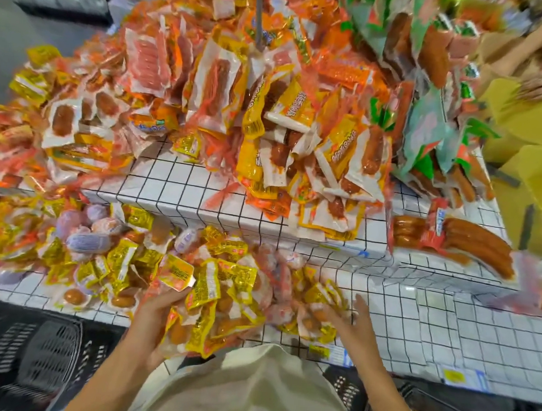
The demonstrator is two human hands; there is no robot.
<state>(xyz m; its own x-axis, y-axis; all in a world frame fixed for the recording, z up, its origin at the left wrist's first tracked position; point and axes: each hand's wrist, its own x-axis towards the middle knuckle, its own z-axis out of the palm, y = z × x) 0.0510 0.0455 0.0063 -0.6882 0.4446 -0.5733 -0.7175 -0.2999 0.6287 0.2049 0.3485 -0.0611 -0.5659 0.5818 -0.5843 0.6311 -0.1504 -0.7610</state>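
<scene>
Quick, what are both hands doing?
Left hand: holding a bunch of yellow packets.
Right hand: open, touching the loose packets, blurred.

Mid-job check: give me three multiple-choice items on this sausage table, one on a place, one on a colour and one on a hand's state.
1. Where does the clear pack of long brown sausages lie on the white grid-patterned table cover?
A. at the right
B. at the far left
C. under the person's chin

2. What colour are most of the small foil sausage packets nearest the person?
A. green
B. yellow
C. blue

3. What is the left hand doing?
A. gripping a bunch of the small packets
B. lying flat and empty
C. closed in an empty fist

Answers:
1 A: the pack lies by the right edge, apart from both hands.
2 B: yellow foil dominates that heap.
3 A: its fingers curl round several packets.
</scene>
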